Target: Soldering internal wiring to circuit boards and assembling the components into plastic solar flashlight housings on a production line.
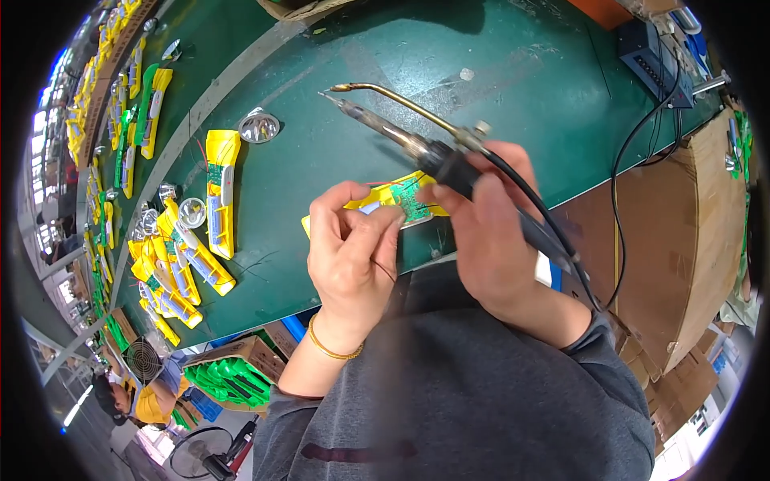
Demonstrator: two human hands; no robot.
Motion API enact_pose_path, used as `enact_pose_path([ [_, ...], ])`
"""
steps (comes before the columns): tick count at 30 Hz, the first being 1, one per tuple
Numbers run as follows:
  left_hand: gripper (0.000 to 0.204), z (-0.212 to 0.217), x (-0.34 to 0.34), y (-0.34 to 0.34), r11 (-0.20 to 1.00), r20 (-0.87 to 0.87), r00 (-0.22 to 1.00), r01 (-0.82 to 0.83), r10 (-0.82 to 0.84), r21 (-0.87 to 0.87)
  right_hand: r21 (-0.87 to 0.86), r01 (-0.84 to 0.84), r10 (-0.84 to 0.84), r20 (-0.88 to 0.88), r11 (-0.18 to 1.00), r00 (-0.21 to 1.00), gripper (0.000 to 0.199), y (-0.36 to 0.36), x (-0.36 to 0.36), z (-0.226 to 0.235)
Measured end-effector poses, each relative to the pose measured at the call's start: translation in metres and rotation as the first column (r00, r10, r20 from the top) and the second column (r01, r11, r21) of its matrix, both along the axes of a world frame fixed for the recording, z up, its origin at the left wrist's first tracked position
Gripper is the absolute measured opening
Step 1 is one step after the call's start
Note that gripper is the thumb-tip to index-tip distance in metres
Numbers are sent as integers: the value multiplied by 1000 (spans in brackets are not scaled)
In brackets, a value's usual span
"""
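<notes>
My right hand (501, 232) is closed round the black handle of a soldering iron (385, 132) with a brass-coloured feed tube (409, 100) along it. Its tip points up and left, above the table and away from the work. Below it lies a yellow plastic flashlight housing (437, 210) with a green circuit board (411, 200) inside. At this housing the fingertips of my left hand (350, 252) are pinched together, and a thin dark wire (382, 268) runs out below them. My left fingers cover part of the housing.
Several yellow housings with boards and battery cells (180, 260) lie to the left, beside round reflectors (259, 127). A blue-black power unit (654, 64) stands at the far right, a cable hanging near it. Green parts fill a carton (233, 381) below; a person in yellow (152, 401) is at lower left.
</notes>
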State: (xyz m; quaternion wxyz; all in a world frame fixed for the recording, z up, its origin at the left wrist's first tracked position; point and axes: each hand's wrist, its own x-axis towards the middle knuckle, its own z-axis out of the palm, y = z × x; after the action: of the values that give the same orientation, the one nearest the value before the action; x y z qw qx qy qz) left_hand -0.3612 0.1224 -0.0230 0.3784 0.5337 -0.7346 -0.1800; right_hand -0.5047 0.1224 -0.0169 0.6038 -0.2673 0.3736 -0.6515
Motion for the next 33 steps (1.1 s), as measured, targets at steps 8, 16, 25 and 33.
enact_pose_path([
  [8, 18, 2, 1, -4, 998, -1, 999, 40, -40, 42, 15, -19, 24, -495, 1000, 869, 34, 49, -65, -2],
  [16, 17, 4, 0, -5, 994, 25, 998, 49, -51, 99, -4, -149, 114, -625, 989, 773, 21, 60, -74, -3],
  [25, 14, 5, -3, -5, 987, -10, 1000, 23, -22, 160, 7, -162, 112, -750, 987, 651, 22, 55, -73, 1],
  [33, 13, 5, -2, -7, 984, -27, 999, 43, -39, 171, -107, -180, 26, -790, 978, 612, 24, 47, -75, -6],
])
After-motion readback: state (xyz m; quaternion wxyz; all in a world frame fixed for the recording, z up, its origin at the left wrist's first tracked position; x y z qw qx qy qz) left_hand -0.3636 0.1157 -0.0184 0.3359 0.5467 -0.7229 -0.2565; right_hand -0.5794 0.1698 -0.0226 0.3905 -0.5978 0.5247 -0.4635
